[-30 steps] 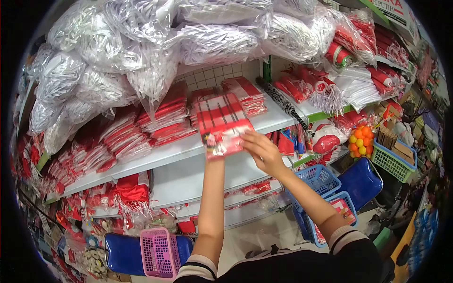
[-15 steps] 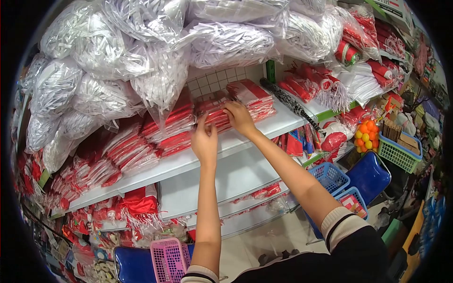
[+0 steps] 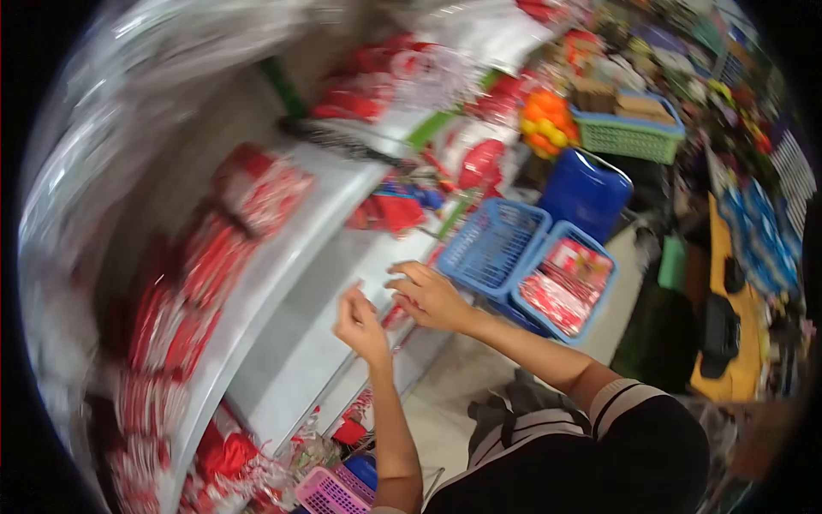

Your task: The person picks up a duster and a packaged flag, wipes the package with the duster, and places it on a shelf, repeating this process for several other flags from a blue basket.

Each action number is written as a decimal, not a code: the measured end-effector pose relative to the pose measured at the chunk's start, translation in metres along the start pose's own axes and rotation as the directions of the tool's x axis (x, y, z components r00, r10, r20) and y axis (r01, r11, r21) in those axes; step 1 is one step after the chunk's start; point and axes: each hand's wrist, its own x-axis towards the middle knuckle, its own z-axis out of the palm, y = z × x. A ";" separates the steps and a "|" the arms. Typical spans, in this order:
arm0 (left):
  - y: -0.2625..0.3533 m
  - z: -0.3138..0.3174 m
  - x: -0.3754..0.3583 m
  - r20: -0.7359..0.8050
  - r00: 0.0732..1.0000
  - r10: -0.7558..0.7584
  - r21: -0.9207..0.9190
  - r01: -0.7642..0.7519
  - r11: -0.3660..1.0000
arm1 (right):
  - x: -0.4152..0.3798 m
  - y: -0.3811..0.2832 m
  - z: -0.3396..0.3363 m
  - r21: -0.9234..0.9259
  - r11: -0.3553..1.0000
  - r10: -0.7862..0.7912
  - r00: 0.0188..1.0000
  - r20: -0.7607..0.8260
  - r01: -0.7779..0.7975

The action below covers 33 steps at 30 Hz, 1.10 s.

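Note:
Both hands are in the air in front of the shelf unit, blurred by motion. My left hand (image 3: 361, 329) has loosely bent fingers that look slightly apart, with nothing visible in them. Close by on its right, my right hand (image 3: 431, 298) is open, its fingers spread and curved, and holds nothing. Behind them is the white lower shelf (image 3: 295, 347). On the upper shelf (image 3: 295, 223), stacks of red and white packets in clear plastic (image 3: 214, 261) lie in a row, apart from both hands.
A blue basket (image 3: 490, 244) stands beside another blue basket (image 3: 521, 300) holding red and white packets (image 3: 567, 287). Behind are a blue chair (image 3: 586, 195), a green basket (image 3: 629, 141) and orange and yellow balls (image 3: 546, 120). A pink basket (image 3: 330, 493) is low down. Clear bags overhang the left.
The view has swung right. Both hands have left the packet stacks on the upper shelf and drawn back into the air. The blue baskets now appear nearer the middle.

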 end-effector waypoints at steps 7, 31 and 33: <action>-0.129 0.133 -0.235 0.742 0.462 -0.486 0.274 0.452 0.849 | -0.294 0.140 -0.136 -0.220 0.588 0.768 0.623 -0.149 -0.778; -0.177 0.458 -0.394 0.671 -0.039 -0.740 0.434 0.830 0.350 | -0.422 0.350 -0.275 -0.540 0.193 0.723 0.491 -0.487 -0.819; -0.179 0.450 -0.396 0.663 -0.003 -0.749 0.426 0.824 0.374 | -0.415 0.329 -0.267 -0.451 0.331 0.687 0.539 -0.487 -0.829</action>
